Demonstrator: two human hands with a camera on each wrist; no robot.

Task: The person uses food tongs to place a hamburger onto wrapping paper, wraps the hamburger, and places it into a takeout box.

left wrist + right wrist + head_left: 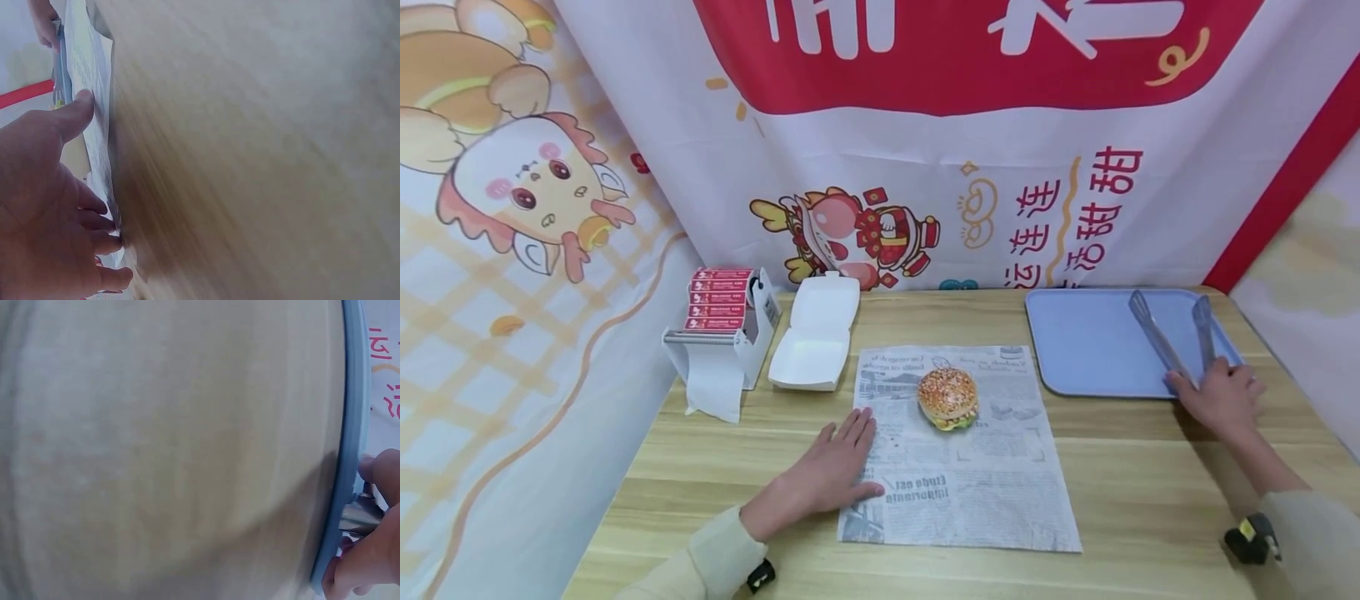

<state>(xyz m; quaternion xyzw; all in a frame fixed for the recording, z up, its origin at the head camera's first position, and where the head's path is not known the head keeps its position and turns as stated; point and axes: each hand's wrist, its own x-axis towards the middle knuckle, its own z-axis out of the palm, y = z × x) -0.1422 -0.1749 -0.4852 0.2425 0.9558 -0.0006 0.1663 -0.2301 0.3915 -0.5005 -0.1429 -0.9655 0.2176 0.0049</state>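
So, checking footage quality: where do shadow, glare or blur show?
Head view: fairly even light, burger reasonably crisp; left wrist view: blurry tabletop, pale glare, shadow near the left hand; right wrist view: blurry tabletop again, diagonal shadow reaching the tray.

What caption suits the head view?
Burger on printed paper; left grip at the paper's edge, right grip holding tongs over a blue tray.

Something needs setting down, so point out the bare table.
Free: behind the paper, between box and tray; between paper and right forearm, in front of the tray. Crowded: back left, with dispenser beside box; the tray's right half, with tongs and right hand.
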